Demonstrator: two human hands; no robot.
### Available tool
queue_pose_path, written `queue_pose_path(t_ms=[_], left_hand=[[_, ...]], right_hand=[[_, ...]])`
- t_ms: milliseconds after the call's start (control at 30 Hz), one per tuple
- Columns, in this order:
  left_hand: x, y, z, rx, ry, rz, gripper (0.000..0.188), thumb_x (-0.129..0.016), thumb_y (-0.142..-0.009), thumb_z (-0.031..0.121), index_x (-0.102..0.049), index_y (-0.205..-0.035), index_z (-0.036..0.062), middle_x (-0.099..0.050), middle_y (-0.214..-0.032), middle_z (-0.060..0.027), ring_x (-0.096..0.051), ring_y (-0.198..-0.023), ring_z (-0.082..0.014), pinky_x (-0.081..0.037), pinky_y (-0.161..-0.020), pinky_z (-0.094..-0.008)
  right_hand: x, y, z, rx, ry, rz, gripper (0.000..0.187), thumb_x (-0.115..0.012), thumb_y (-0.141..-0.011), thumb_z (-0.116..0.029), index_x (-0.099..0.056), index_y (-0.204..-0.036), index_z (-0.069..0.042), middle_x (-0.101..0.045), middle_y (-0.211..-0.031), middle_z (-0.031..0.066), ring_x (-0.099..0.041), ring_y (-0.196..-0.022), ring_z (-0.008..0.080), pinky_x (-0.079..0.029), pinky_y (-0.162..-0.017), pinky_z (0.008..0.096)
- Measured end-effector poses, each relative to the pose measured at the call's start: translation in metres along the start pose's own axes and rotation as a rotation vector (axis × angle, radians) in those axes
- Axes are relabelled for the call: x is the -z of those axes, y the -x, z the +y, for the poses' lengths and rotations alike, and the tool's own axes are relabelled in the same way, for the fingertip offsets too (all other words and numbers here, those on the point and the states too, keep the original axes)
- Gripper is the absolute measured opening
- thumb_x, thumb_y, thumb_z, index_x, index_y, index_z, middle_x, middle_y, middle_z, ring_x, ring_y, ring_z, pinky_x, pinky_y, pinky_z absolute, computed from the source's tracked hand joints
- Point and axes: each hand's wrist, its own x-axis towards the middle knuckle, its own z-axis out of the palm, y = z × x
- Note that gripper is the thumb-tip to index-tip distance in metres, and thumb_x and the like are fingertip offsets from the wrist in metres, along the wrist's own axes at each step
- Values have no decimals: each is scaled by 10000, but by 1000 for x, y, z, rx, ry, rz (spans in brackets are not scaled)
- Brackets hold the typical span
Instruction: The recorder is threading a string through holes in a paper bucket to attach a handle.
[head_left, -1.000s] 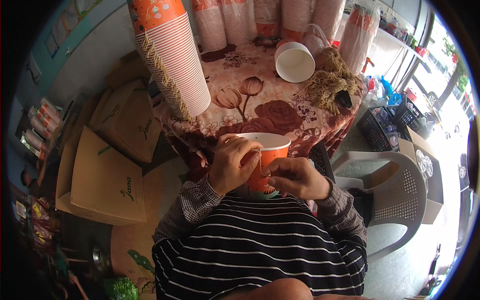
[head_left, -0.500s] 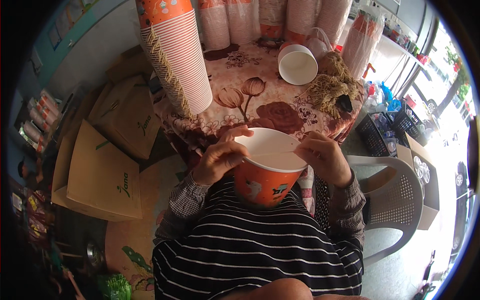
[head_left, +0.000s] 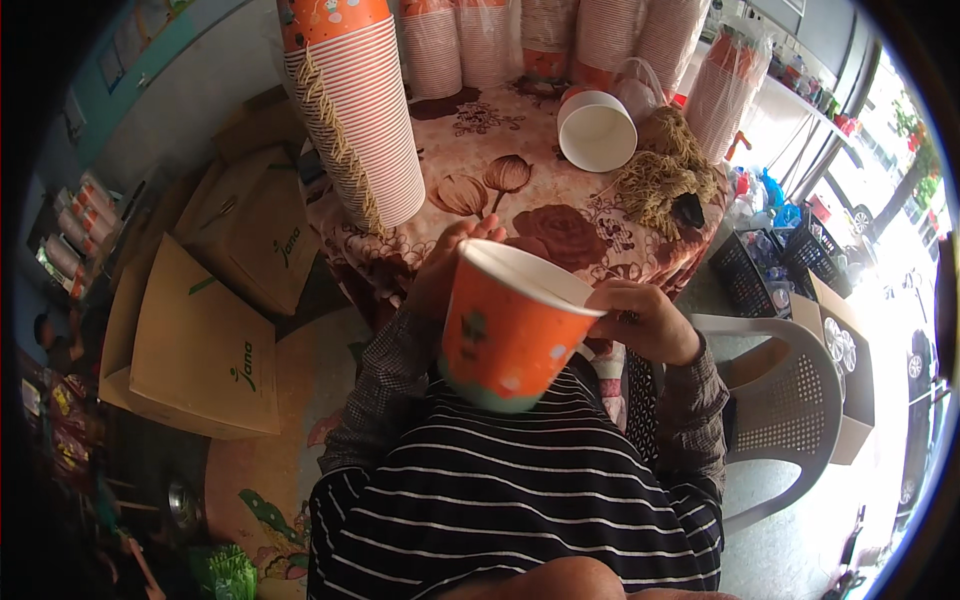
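Observation:
An orange paper tub (head_left: 520,335) with a white rim and a green lower band is tilted in front of my striped clothing. My right hand (head_left: 645,318) pinches its rim at the right. Behind the tub's left side is my left hand (head_left: 432,278), partly hidden; its fingertips show above the rim, stretched out, and I see no grip on the tub. On the table, a tall stack of nested tubs (head_left: 365,120) has tan twisted cords (head_left: 335,130) hanging down its side. Another white-lined tub (head_left: 597,132) lies on its side beside a heap of tan cords (head_left: 660,175).
The round table wears a flowered cloth (head_left: 470,225). Several bagged tub stacks (head_left: 485,45) line its far side. Cardboard boxes (head_left: 200,350) stand at the left. To the right are a grey plastic chair (head_left: 800,400) and black crates (head_left: 750,270).
The tub has turned and tipped, its outer side now showing more. My left hand has left the rim and moved behind the tub; my right hand stays at the rim.

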Motion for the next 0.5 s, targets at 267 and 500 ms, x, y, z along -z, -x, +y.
queue_pose_path(t_ms=[267, 500], left_hand=[[-64, 12, -1, -374, -1315, 70, 155, -584, -918, 115, -632, -1035, 24, -655, -941, -37, -608, -802, -102, -488, -708, -243], [-79, 20, -26, -608, -1832, -158, 176, -649, -789, 19, -625, -964, 34, -654, -886, -118, -647, -847, -310, -524, -729, -382]], right_hand=[[-44, -12, 10, -163, 394, 276, 171, -702, -824, -151, -649, -921, -20, -638, -818, 130, -642, -700, 276, -507, -605, 349], [-50, -14, 26, -301, 22, 526, 108, -648, -834, -35, -627, -936, -5, -663, -812, 76, -637, -736, 107, -515, -645, 264]])
